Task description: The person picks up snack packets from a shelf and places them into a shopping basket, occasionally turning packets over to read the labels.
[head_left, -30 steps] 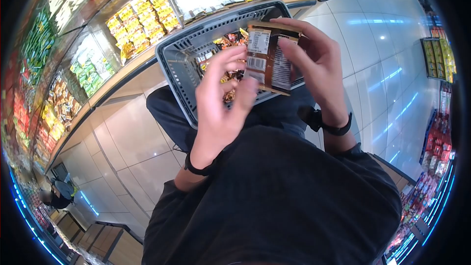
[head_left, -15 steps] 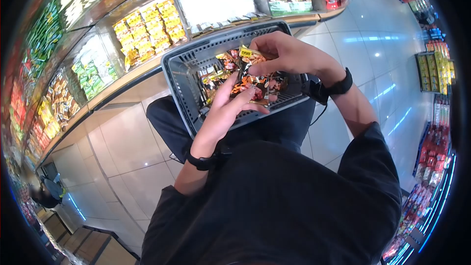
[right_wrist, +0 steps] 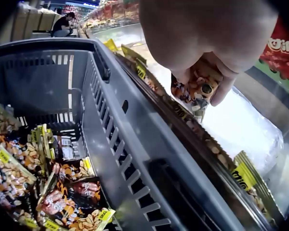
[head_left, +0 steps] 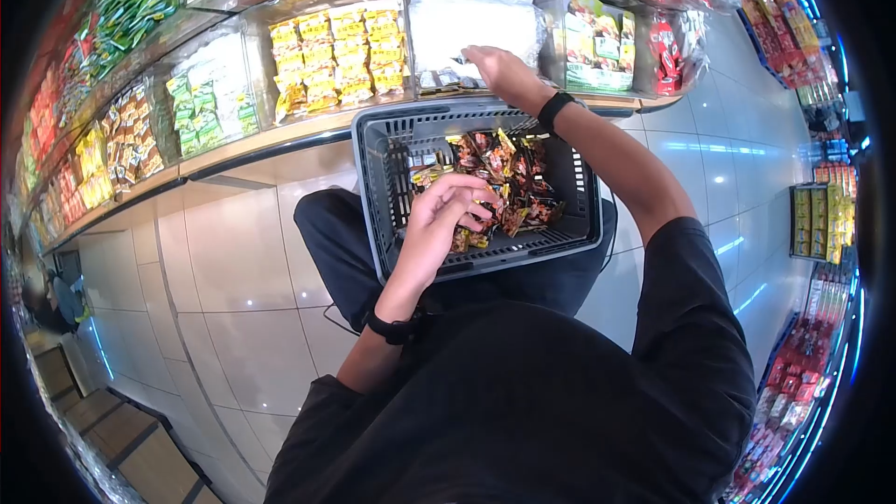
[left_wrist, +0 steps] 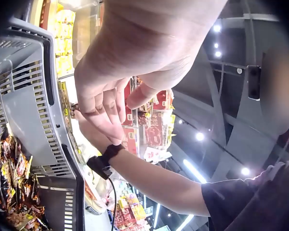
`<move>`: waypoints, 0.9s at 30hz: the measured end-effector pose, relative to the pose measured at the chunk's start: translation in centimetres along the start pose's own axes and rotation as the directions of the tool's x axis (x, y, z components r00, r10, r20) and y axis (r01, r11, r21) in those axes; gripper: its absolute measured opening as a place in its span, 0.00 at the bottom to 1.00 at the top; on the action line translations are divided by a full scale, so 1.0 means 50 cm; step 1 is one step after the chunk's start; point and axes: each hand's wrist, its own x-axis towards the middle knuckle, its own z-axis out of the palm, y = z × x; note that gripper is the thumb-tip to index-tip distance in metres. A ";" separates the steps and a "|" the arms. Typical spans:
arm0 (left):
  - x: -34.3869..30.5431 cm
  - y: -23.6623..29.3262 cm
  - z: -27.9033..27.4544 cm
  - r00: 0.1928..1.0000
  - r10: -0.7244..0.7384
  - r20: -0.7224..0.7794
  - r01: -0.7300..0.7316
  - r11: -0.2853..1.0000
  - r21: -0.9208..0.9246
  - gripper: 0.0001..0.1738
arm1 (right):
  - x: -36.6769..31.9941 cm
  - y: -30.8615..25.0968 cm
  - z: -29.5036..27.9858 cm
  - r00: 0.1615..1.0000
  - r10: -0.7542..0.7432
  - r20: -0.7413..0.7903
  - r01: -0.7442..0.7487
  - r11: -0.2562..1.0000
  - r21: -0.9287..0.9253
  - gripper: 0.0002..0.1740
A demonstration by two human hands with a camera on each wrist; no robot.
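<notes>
My right hand reaches over the shelf bin with a white liner. In the right wrist view it pinches a small snack packet, dark with orange and a picture of nuts, just behind the bin's front edge. More such packets stand in a row along that edge. My left hand hovers over the grey basket, its fingers loosely curled with nothing in them. Inside the basket lies a pile of dark snack packets. The basket rests over my lap against the shelf.
Yellow packets fill the bin to the left, and green-and-white bags stand to the right. Brown packets lie further left. Shelves of goods stand across the tiled floor. A person crouches farther down the aisle.
The packet both hands handled above the basket has left them, and the pile shows fully. My right hand has moved forward to the white-lined bin; my left stays over the basket.
</notes>
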 end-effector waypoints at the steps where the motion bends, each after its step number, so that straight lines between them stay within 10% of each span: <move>1: -0.001 -0.002 -0.004 1.000 -0.001 -0.007 0.001 1.000 -0.006 0.14 | -0.006 0.006 0.022 0.999 -0.035 -0.002 0.035 0.998 -0.049 0.14; 17: 0.018 -0.039 -0.011 0.999 -0.046 -0.001 0.046 0.999 -0.013 0.13 | -0.019 0.014 0.029 0.948 -0.171 0.267 0.190 0.981 -0.046 0.17; 20: 0.041 -0.051 -0.024 0.998 -0.057 -0.024 0.058 0.996 0.062 0.12 | -0.017 -0.023 -0.004 0.949 0.088 0.304 -0.104 0.994 0.037 0.27; 24: 0.064 -0.058 -0.063 0.992 -0.048 -0.115 0.074 0.969 0.234 0.11 | -0.016 -0.045 -0.045 0.991 -0.042 -0.127 0.039 0.999 -0.024 0.26; 27: 0.091 -0.109 -0.102 0.983 -0.002 -0.183 0.093 0.868 0.488 0.12 | -0.090 -0.152 -0.092 0.896 0.355 -0.266 -0.288 0.922 0.260 0.08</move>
